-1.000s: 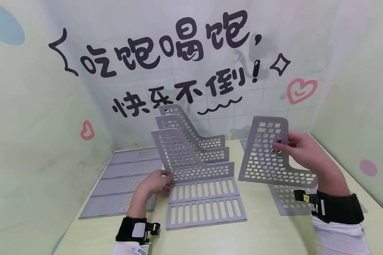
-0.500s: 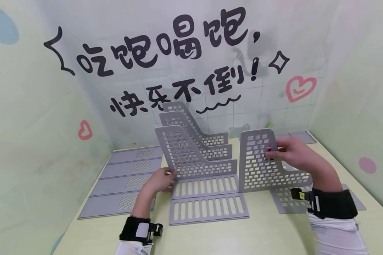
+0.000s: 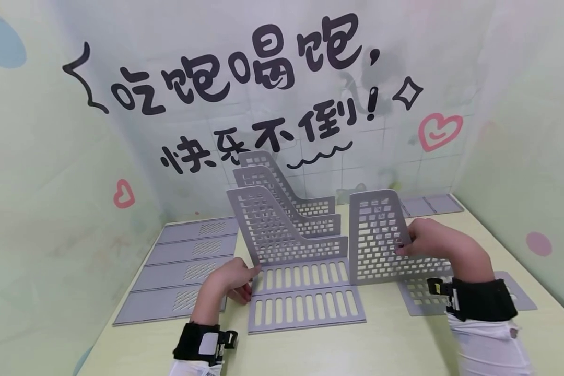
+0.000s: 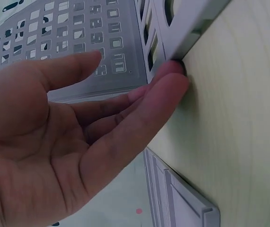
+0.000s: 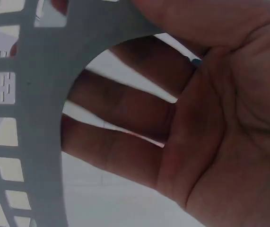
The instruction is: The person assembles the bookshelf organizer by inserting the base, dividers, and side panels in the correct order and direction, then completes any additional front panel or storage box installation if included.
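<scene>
My right hand pinches the edge of a grey perforated L-shaped side panel, which stands nearly upright against the right end of a slotted grey base panel. In the right wrist view the thumb lies on the near side of the side panel, the fingers behind it. My left hand is at the base panel's left edge. Its fingertips touch that edge from outside, the thumb apart from them. Several matching side panels stand upright in a row on the base panel.
Grey panels with slanted slots lie flat on the left of the table. Another perforated panel lies flat beneath my right forearm. More flat grey panels lie at the back right. Printed curtain walls enclose the table.
My right hand has brought its side panel leftward and down to the base panel's right end, and its grip has slid lower. My left thumb has come off the nearest standing panel's corner.
</scene>
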